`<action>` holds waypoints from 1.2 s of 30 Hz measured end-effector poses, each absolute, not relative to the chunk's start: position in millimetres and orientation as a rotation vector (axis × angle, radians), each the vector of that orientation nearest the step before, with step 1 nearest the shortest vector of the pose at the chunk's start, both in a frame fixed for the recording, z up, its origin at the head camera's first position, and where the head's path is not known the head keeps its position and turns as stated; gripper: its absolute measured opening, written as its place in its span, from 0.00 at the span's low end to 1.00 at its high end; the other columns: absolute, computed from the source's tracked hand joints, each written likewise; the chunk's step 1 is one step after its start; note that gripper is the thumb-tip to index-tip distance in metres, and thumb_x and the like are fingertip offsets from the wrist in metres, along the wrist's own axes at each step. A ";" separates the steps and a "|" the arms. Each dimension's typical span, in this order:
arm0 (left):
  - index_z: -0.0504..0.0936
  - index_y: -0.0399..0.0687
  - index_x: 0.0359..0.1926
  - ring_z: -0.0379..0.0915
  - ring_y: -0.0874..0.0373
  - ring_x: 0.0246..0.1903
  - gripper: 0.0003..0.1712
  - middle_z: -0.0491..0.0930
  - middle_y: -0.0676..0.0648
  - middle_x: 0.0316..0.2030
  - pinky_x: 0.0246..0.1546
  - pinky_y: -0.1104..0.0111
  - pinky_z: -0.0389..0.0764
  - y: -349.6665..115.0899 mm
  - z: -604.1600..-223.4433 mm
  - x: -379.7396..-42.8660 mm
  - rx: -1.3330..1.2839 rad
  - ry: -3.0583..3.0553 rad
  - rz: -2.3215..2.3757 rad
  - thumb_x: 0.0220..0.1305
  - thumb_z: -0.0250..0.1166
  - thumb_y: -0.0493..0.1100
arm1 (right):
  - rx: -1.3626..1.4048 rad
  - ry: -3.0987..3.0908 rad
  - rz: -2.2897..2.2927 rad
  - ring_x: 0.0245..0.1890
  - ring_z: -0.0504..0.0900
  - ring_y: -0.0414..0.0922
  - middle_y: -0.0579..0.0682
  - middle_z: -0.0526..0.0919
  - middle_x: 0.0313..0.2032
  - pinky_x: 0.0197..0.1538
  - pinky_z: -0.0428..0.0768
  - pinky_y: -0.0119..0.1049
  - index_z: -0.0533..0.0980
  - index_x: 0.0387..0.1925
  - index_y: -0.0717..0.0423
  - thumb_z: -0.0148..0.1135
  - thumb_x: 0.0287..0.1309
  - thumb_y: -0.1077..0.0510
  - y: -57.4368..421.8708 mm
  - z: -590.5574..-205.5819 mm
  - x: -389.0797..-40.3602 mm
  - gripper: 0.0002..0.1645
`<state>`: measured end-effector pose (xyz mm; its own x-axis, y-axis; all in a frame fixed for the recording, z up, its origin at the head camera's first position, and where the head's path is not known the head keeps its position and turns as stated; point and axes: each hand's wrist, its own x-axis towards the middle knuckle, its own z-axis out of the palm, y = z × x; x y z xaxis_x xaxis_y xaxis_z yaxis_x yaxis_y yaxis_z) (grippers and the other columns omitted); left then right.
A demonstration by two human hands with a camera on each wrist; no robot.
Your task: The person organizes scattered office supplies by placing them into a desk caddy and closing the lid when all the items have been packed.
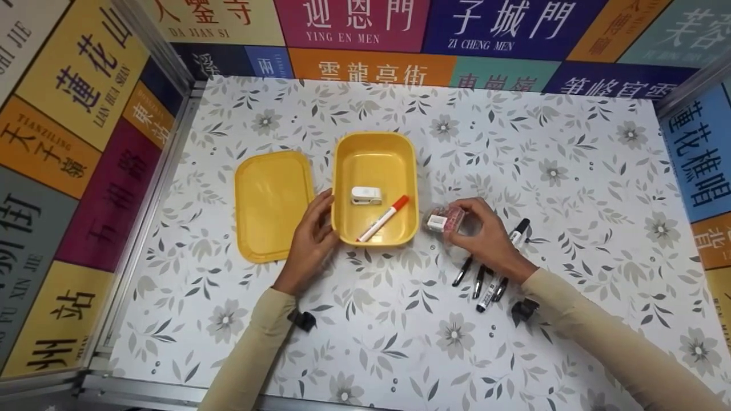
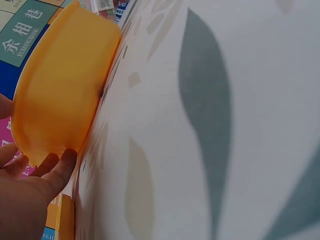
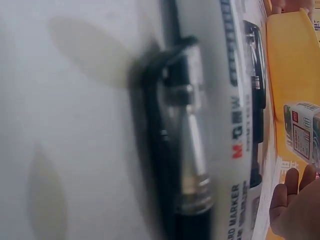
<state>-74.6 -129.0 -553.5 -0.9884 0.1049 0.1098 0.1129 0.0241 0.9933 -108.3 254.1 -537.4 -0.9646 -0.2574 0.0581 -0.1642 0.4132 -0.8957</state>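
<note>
A yellow box (image 1: pixel 375 237) stands without its lid, and inside it lie a small white stapler-like object (image 1: pixel 366 195) and a white marker with a red cap (image 1: pixel 382 218). My left hand (image 1: pixel 311 234) rests its fingers against the box's left outer wall; the left wrist view shows fingertips (image 2: pixel 67 157) touching the wall low down. To the right of the box, my right hand (image 1: pixel 485 237) pinches a small clear plastic pack (image 1: pixel 445 219) with pinkish contents and a white label. In the right wrist view the labelled pack (image 3: pixel 302 132) appears beside the yellow box (image 3: pixel 292 55).
A flat yellow lid (image 1: pixel 273 205) lies left of the box, partly behind the left hand. Several black pens and a whiteboard marker (image 1: pixel 490 294) lie under and beside the right forearm. Panels with lettering (image 1: pixel 365 23) border the flower-patterned table (image 1: pixel 394 342).
</note>
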 end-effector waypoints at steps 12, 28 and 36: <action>0.63 0.37 0.84 0.60 0.48 0.82 0.40 0.57 0.48 0.86 0.80 0.61 0.70 -129.5 -553.8 -73.9 -0.264 -2.215 -2.200 0.75 0.62 0.24 | -0.404 2.472 -1.775 0.59 0.79 0.50 0.54 0.79 0.63 0.68 0.79 0.44 0.79 0.66 0.61 0.81 0.56 0.71 247.9 -529.3 -113.6 0.36; 0.64 0.40 0.84 0.61 0.50 0.82 0.41 0.58 0.54 0.85 0.80 0.64 0.68 -129.9 -554.8 -73.5 -0.238 -2.227 -2.207 0.75 0.63 0.25 | -0.444 2.465 -1.902 0.58 0.78 0.47 0.64 0.78 0.61 0.70 0.77 0.35 0.76 0.64 0.74 0.77 0.56 0.76 224.4 -492.4 -111.7 0.33; 0.64 0.39 0.84 0.60 0.53 0.82 0.41 0.58 0.54 0.85 0.80 0.65 0.68 -129.2 -554.8 -74.6 -0.249 -2.233 -2.190 0.74 0.62 0.24 | -0.400 2.454 -1.926 0.57 0.79 0.50 0.63 0.78 0.62 0.70 0.76 0.34 0.75 0.65 0.73 0.77 0.57 0.75 221.3 -483.5 -115.8 0.34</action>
